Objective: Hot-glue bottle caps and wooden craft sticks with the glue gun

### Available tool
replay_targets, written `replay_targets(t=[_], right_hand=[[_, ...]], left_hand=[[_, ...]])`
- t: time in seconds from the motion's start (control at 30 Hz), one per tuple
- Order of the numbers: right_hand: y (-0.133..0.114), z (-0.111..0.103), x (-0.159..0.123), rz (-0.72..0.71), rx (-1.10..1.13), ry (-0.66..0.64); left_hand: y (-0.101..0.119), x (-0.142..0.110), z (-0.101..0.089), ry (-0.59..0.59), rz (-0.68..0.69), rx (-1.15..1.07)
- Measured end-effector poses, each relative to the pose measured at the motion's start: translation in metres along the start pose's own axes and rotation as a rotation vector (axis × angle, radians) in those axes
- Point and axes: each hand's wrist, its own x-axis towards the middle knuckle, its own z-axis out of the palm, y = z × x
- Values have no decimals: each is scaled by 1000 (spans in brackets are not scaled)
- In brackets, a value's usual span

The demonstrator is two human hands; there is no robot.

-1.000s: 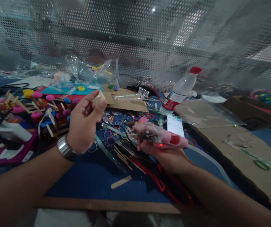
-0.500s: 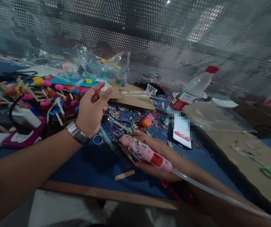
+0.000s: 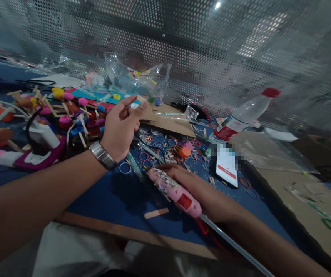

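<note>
Gripping the pink glue gun (image 3: 174, 189), residue-coated, low over the tabletop (image 3: 102, 200), my right hand (image 3: 203, 194) is clenched around it. My left hand (image 3: 121, 129) pinches a small stick (image 3: 140, 99) at its fingertips.

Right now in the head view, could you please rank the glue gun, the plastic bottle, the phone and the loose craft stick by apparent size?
1. plastic bottle and glue gun: similar, and the gun is nearer, so unranked.
2. phone.
3. craft stick, smallest.
</note>
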Motion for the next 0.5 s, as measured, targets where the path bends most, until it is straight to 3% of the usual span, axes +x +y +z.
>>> replay_targets(t=[0.37,0.5], right_hand=[[1,1,3,-9,0,29],[10,7,-9,90,-19,192]], left_hand=[[-1,-1,-1,-31,2,33],[-1,-1,-2,-44,-1,38]])
